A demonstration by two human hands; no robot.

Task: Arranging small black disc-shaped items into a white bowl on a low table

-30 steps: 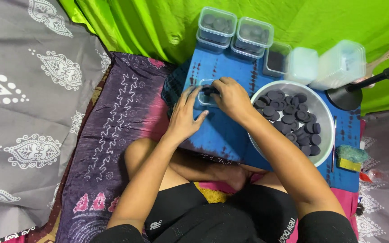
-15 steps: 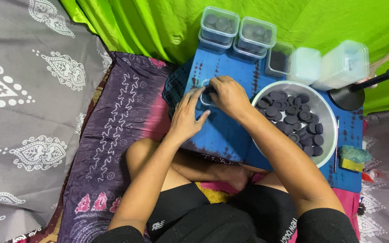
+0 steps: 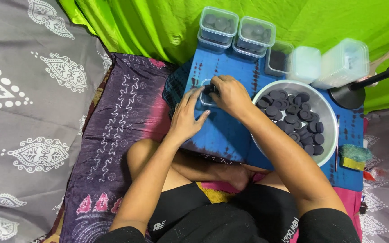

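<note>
Since the earlier frame almost nothing has shifted: both my hands are still gathered at the small clear plastic tub (image 3: 205,94) in the upper middle of the frame, the fingers only slightly resettled.

At the far left lies the grey cloth with white paisley print (image 3: 28,112), then the purple batik cloth with white wavy lines (image 3: 122,121). Next, my left hand (image 3: 186,118) rests flat on the blue tie-dye cloth (image 3: 223,135), fingers spread and long, the tips touching the tub's near side as if steadying it. Right beside it my right hand (image 3: 230,95) curls over the tub's mouth, fingertips bunched together and pinching a dark round disc (image 3: 210,88) at the rim; I cannot tell how many discs already sit inside.

Further right, the white round bowl (image 3: 329,118) holds a heap of black discs (image 3: 293,118), many left. Above, against the bright green fabric backdrop (image 3: 149,27), stand two lidded clear tubs of discs (image 3: 237,29), stacked on others below, and an open tub (image 3: 278,58), then a stack of pale frosted lids or tubs (image 3: 334,65). At the right edge a black round stand base (image 3: 347,95) and a green and yellow sponge (image 3: 354,155).

My judgement: a few tubs are packed, one is being filled, and most of the bowl remains.
</note>
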